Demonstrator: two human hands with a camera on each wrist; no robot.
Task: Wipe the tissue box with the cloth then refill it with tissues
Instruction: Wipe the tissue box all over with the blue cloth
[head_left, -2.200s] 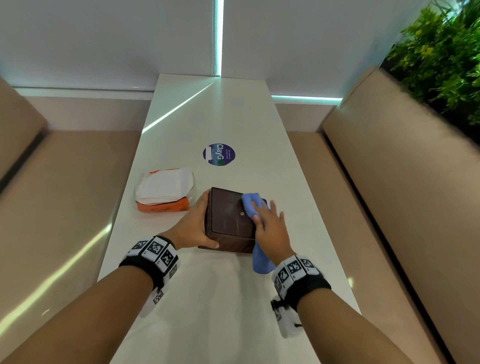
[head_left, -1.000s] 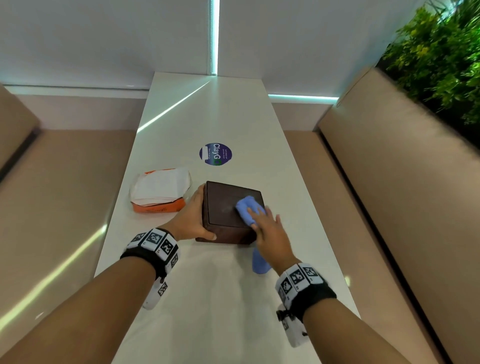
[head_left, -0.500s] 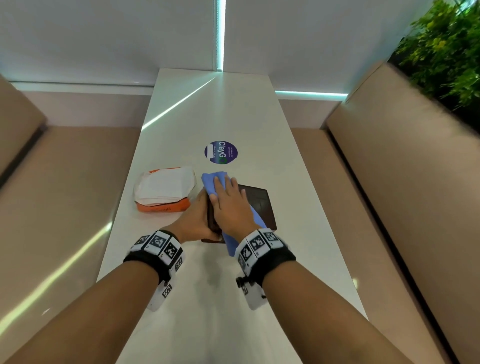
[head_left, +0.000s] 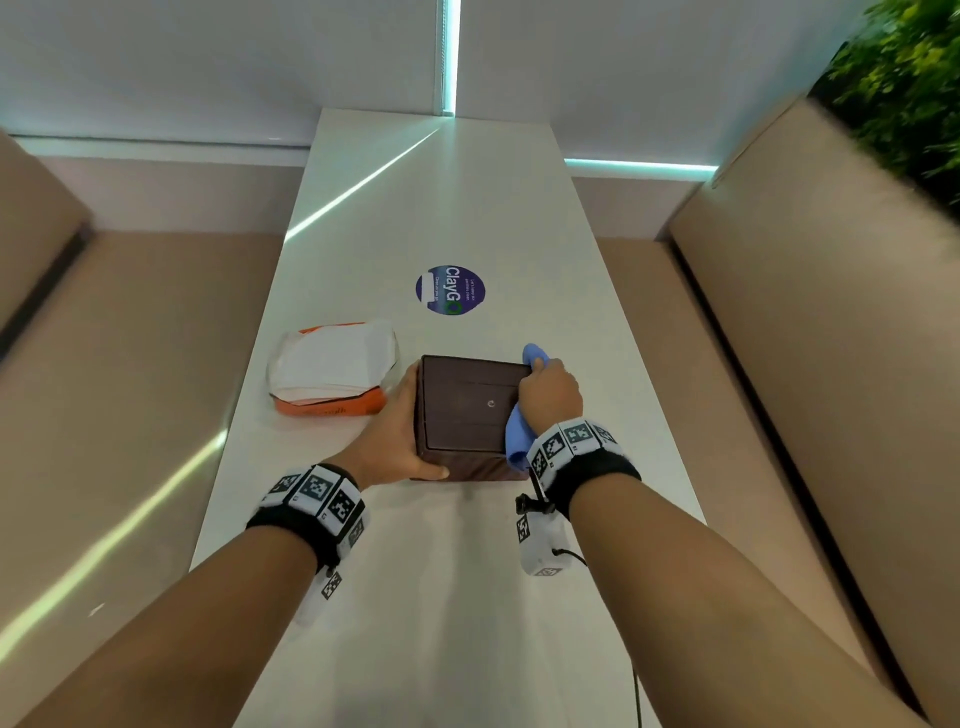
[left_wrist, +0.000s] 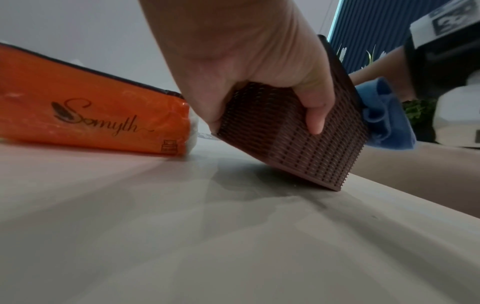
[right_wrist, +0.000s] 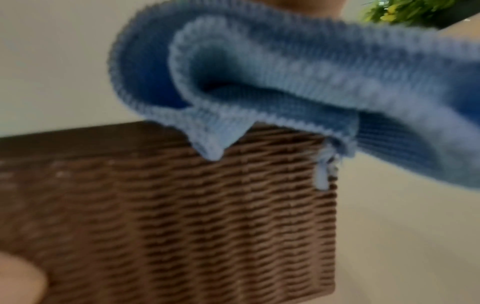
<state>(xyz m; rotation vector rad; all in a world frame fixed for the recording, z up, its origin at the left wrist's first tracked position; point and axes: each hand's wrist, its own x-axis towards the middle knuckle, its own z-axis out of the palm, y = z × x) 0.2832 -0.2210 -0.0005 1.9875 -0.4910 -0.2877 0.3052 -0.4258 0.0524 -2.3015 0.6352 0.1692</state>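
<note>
A dark brown woven tissue box (head_left: 467, 410) (left_wrist: 291, 139) (right_wrist: 182, 216) stands on the white table (head_left: 441, 597), tipped so its left bottom edge is off the surface in the left wrist view. My left hand (head_left: 397, 441) (left_wrist: 259, 61) grips its left side, thumb on the near face. My right hand (head_left: 549, 395) presses a blue cloth (head_left: 519, 439) (left_wrist: 384, 115) (right_wrist: 285, 72) against the box's right side, fingers curled over it. An orange and white tissue pack (head_left: 332, 374) (left_wrist: 91, 111) lies left of the box.
A round purple sticker (head_left: 450, 290) marks the table beyond the box. Beige bench seats (head_left: 130, 389) run along both sides, with green plants (head_left: 904, 88) at the upper right. The table ends at a white wall (head_left: 208, 62).
My right hand with the cloth has swept from the box's top left corner across to its right side. The left hand keeps holding the box's left side.
</note>
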